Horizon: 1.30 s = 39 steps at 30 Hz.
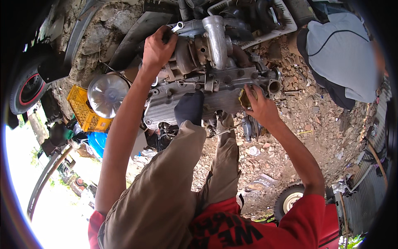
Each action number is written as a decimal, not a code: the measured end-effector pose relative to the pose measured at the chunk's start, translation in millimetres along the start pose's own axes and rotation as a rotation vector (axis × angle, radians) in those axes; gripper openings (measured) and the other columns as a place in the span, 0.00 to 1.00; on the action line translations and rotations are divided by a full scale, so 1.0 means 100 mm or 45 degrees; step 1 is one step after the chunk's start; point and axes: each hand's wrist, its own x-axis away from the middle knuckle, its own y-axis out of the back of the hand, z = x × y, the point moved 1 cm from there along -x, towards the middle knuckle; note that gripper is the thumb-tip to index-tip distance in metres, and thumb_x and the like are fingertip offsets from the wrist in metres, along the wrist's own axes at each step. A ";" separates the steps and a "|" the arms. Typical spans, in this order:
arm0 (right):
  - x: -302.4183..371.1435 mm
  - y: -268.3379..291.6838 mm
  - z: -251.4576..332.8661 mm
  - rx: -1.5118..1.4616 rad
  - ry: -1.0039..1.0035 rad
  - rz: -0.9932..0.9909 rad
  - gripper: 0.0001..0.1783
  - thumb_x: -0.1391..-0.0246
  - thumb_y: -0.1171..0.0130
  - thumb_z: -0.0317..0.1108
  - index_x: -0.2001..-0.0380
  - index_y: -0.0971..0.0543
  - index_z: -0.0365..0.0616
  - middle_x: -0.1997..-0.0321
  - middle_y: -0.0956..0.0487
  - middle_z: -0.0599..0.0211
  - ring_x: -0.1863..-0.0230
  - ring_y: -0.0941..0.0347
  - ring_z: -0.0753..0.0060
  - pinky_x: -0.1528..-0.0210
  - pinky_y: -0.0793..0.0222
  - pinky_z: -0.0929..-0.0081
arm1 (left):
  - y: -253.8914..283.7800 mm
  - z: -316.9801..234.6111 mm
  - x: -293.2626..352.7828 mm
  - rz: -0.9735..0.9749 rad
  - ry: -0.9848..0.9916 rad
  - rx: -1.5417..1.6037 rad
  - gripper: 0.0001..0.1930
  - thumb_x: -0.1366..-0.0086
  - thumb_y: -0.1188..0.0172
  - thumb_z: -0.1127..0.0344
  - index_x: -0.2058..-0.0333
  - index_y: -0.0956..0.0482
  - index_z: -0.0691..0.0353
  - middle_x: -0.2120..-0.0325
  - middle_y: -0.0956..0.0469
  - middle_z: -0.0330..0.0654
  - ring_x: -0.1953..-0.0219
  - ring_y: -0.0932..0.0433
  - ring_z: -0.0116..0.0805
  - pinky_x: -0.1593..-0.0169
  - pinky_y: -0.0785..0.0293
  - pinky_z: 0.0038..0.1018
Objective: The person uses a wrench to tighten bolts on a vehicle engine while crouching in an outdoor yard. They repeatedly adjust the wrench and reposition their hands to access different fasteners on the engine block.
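Note:
My left hand point(159, 49) is closed around a wrench point(178, 27), whose bright ring end sticks out past the fingers near the turbocharger point(185, 56). Most of its shaft is hidden in the hand. Below lies a greasy engine with a long ribbed valve cover point(166, 108). At the right part of that cover, my right hand point(262, 107) has its fingers bent around a small, round, yellowish cap-like thing point(243, 99); its exact kind does not show. A pale metal pipe elbow point(217, 41) rises between the hands, farther back.
My dark shoe point(190, 107) rests on the engine. A yellow crate point(85, 110) and a large clear plastic bottle point(108, 95) stand at left. Another person in a grey shirt point(342, 56) is at the far right. Rubble point(306, 120) covers the ground; a wheel point(290, 201) stands at lower right.

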 end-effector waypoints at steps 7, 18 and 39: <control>0.05 0.26 -0.13 -1.149 -0.422 -0.361 0.36 0.47 0.30 0.46 0.39 0.28 0.43 0.53 0.22 0.58 0.71 0.25 0.73 0.75 0.31 0.76 | 0.02 -0.01 -0.05 0.165 0.095 -0.074 0.24 0.38 0.41 0.53 0.53 0.20 0.69 0.62 0.18 0.61 0.56 0.18 0.56 0.51 0.24 0.37; 0.28 0.05 -0.16 -1.857 -0.967 -0.232 0.36 0.43 0.33 0.51 0.41 0.27 0.36 0.57 0.18 0.66 0.72 0.28 0.79 0.73 0.34 0.81 | -0.04 0.17 -0.06 0.142 0.116 -0.130 0.27 0.37 0.41 0.49 0.50 0.21 0.69 0.55 0.20 0.61 0.50 0.21 0.56 0.45 0.27 0.39; 0.04 -0.10 0.00 -0.277 0.053 -0.119 0.52 0.59 0.28 0.29 0.30 0.38 0.69 0.26 0.40 0.71 0.57 0.18 0.55 0.60 0.17 0.66 | 0.47 -0.09 1.12 -0.437 0.222 0.296 0.14 0.41 0.39 0.71 0.57 0.23 0.69 0.77 0.20 0.40 0.74 0.27 0.19 0.69 0.30 0.20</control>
